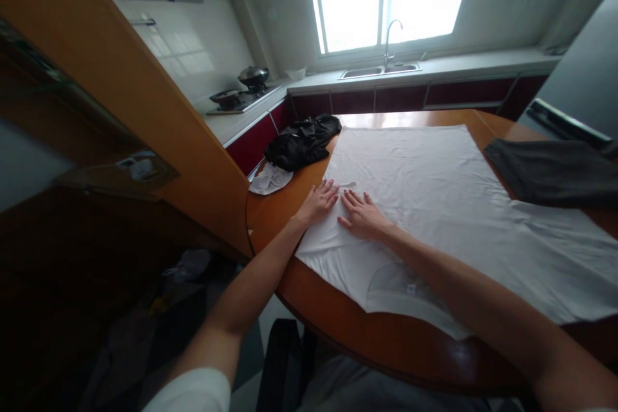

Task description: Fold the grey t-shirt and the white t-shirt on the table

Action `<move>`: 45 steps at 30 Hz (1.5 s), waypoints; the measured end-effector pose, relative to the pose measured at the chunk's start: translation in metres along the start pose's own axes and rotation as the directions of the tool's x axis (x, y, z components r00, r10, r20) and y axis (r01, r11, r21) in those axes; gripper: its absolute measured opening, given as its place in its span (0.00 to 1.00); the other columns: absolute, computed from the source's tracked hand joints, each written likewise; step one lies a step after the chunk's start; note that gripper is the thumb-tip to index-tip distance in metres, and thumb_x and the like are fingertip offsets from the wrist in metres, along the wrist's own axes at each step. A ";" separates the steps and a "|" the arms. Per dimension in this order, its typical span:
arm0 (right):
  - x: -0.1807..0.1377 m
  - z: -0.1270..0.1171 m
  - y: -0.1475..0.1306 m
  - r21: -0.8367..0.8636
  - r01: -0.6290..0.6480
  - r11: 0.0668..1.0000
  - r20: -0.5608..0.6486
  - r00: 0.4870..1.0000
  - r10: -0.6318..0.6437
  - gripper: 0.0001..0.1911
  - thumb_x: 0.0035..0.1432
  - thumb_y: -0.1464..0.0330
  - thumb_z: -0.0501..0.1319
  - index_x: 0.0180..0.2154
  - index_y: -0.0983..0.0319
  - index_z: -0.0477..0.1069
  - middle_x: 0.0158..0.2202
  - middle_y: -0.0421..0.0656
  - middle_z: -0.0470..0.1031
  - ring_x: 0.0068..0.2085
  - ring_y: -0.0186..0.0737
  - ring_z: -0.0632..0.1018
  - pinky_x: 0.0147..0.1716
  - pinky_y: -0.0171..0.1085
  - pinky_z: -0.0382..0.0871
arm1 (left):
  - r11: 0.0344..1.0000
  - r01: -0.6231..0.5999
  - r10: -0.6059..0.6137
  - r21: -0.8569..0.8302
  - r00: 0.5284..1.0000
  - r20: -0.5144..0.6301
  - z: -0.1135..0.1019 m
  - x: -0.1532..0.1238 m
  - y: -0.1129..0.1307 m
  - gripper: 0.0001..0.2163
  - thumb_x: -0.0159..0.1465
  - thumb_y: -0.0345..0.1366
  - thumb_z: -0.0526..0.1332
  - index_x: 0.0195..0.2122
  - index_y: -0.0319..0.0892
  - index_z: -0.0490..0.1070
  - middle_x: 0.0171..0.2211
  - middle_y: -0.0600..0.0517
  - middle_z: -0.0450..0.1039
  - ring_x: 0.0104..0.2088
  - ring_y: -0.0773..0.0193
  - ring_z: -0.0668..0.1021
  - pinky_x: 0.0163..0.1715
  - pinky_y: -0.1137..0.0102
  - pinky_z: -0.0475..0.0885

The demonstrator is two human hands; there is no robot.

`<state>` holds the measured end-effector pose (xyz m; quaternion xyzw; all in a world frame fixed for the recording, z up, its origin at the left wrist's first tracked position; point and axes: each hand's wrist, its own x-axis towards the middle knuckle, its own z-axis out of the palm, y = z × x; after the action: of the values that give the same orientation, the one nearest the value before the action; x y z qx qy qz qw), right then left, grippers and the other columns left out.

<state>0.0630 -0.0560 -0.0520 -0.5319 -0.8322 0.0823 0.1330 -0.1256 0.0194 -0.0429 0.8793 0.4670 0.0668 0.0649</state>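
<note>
A white T-shirt [434, 206] lies spread flat on a rounded wooden table [309, 309], its collar near the front edge. My left hand [318, 201] rests flat on the shirt's left sleeve, fingers stretched out. Right beside it my right hand [362, 214] presses flat on the same sleeve area, fingers apart. Neither hand holds anything.
A black garment [302, 140] is bunched at the table's far left, with a small white cloth [270, 180] below it. A dark grey garment [555, 170] lies at the right. Beyond are a counter with a sink [379, 69] and a stove [239, 98].
</note>
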 end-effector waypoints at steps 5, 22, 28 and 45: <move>-0.001 0.000 0.001 0.017 -0.037 0.999 -0.034 0.999 0.037 0.32 0.70 0.62 0.45 0.70 0.67 0.53 0.73 0.54 0.49 0.73 0.48 0.51 0.70 0.56 0.41 | 0.998 -0.067 0.066 -0.022 0.998 -0.015 -0.003 -0.032 0.009 0.27 0.76 0.47 0.43 0.74 0.47 0.48 0.75 0.49 0.42 0.74 0.54 0.46 0.70 0.48 0.44; 0.000 0.001 -0.001 0.026 -0.070 0.997 -0.094 0.993 0.073 0.31 0.70 0.63 0.47 0.69 0.71 0.55 0.72 0.56 0.53 0.72 0.50 0.54 0.69 0.55 0.46 | 0.995 -0.083 0.086 0.062 0.995 -0.045 -0.032 -0.020 0.010 0.26 0.74 0.41 0.46 0.72 0.42 0.54 0.73 0.43 0.51 0.73 0.52 0.52 0.69 0.47 0.48; 0.000 -0.001 -0.002 0.030 -0.079 0.996 -0.076 0.994 0.081 0.31 0.70 0.62 0.47 0.69 0.68 0.55 0.72 0.54 0.53 0.73 0.49 0.54 0.69 0.54 0.45 | 0.999 0.002 -0.002 0.049 1.000 0.011 -0.003 0.023 0.006 0.26 0.75 0.43 0.44 0.71 0.40 0.54 0.73 0.43 0.50 0.73 0.52 0.52 0.69 0.43 0.45; 0.023 -0.004 0.004 0.010 -0.141 0.990 -0.107 0.984 0.141 0.32 0.70 0.64 0.46 0.70 0.69 0.53 0.73 0.54 0.49 0.73 0.48 0.51 0.69 0.58 0.43 | 0.999 -0.016 0.016 0.032 1.000 -0.014 0.012 0.020 0.000 0.26 0.73 0.38 0.44 0.72 0.44 0.52 0.73 0.45 0.48 0.73 0.53 0.52 0.69 0.44 0.47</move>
<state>0.0587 -0.0337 -0.0459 -0.5931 -0.7840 0.0636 0.1720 -0.1124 0.0356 -0.0538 0.8834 0.4615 0.0664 0.0469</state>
